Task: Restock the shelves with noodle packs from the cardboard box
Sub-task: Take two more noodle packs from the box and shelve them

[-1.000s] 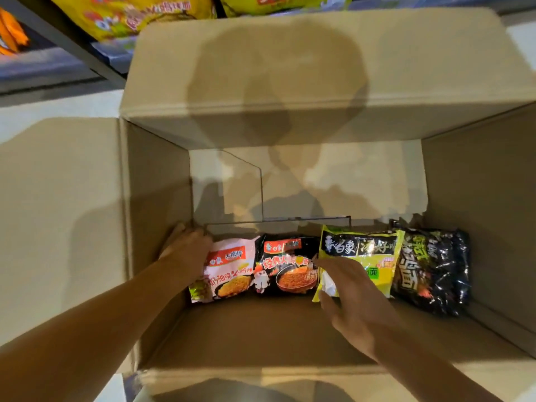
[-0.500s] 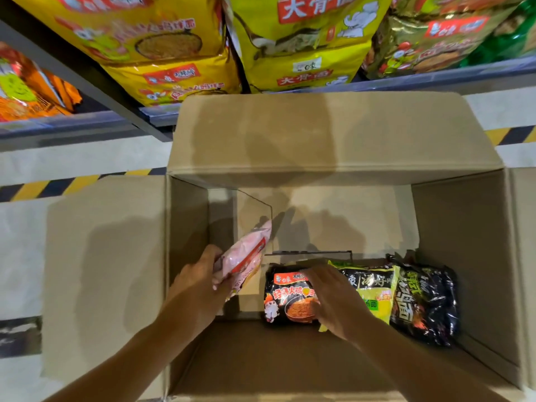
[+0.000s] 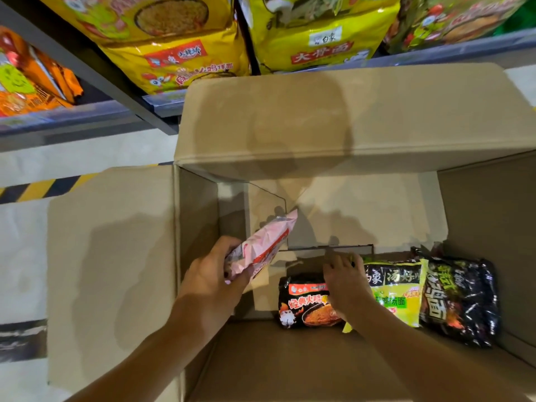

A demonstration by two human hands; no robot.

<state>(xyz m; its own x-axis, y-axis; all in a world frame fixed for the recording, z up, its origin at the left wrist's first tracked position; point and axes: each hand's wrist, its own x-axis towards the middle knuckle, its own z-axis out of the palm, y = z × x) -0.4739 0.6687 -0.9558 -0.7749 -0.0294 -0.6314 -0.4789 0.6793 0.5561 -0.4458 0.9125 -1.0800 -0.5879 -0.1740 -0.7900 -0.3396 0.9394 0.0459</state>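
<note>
Cardboard box (image 3: 333, 123) flaps fold outward, leaving bare floor inside along the far and left walls. The left hand (image 3: 208, 281) grips a pink noodle pack (image 3: 262, 246) lifted near the left wall, while the right hand (image 3: 346, 282) curls its fingers over the far edge of a black noodle pack (image 3: 301, 303), touching a yellow-green noodle pack (image 3: 397, 290) beside another black pack (image 3: 458, 300).

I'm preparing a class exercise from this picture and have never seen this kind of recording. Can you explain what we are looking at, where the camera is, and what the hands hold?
No machine here: a person wears a camera on the head, looking down at their own arms. Below is an open cardboard box on the floor, with shelves of yellow noodle bags beyond. The left hand grips a pink noodle pack, lifted up. The right hand reaches down onto the black pack with red label. Beside it lie a green-yellow pack and a black pack.
</note>
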